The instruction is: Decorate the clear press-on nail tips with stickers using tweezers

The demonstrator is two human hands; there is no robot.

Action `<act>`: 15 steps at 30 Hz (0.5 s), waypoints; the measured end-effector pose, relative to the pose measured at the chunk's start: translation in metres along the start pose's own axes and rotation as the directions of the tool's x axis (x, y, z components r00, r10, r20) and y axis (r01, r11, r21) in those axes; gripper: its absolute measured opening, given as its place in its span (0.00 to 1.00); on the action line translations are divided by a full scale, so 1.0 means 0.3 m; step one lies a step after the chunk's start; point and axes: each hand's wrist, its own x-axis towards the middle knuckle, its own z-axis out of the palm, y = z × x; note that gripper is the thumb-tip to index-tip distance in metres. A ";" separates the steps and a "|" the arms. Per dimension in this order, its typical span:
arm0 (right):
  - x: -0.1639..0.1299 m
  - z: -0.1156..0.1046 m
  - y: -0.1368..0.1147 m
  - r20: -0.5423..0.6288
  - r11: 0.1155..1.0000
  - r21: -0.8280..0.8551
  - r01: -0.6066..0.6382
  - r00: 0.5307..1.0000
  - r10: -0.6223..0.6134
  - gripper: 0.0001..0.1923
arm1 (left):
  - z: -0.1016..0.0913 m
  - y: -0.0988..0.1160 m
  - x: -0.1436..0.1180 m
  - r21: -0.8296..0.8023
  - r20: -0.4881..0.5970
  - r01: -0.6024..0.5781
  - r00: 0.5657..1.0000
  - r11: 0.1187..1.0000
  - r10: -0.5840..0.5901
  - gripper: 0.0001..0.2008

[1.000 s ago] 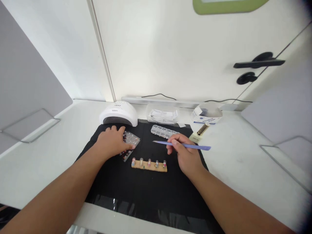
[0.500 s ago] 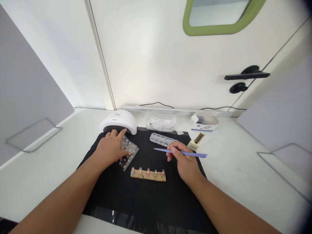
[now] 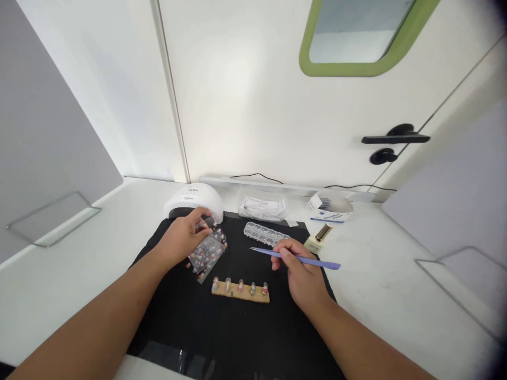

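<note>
My left hand (image 3: 184, 237) is closed, thumb and fingers pinching the upper edge of a clear nail sticker sheet (image 3: 208, 256) with small pale and orange motifs. The sheets overlap, so I cannot tell how many there are. In my right hand (image 3: 303, 269) is a pair of purple tweezers (image 3: 312, 260), its fine silver tips pointing left over the black mat (image 3: 237, 338). Below the tips, several small decorated nail tips (image 3: 241, 285) stand in a row on a tan strip (image 3: 245, 296). Behind my right hand lies a clear compartment case (image 3: 263, 233).
A white nail lamp (image 3: 194, 199) stands at the back left. Behind the mat are a clear tray of white packets (image 3: 261, 207) and an open carton (image 3: 330, 207). A polish bottle (image 3: 317, 241) with a gold cap sits right of the case.
My left hand has shifted slightly, and more of the patterned sheets shows beneath its fingers. The right hand keeps the tweezers in nearly the same place. The whole view has tilted a little upward.
</note>
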 end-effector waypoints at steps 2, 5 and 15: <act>-0.005 -0.004 0.006 0.010 0.999 -0.003 0.038 0.999 -0.038 0.08 | 0.006 -0.001 -0.004 -0.077 -0.035 -0.049 0.998 0.996 0.046 0.16; -0.013 -0.006 0.011 0.026 0.994 0.004 0.112 0.993 -0.112 0.08 | 0.007 0.004 -0.013 -0.173 -0.090 -0.127 0.990 0.977 0.113 0.12; -0.168 0.022 -0.185 0.138 0.763 0.006 0.647 0.755 -0.641 0.08 | -0.020 0.125 -0.125 -0.469 -0.205 -0.417 0.909 0.779 0.363 0.08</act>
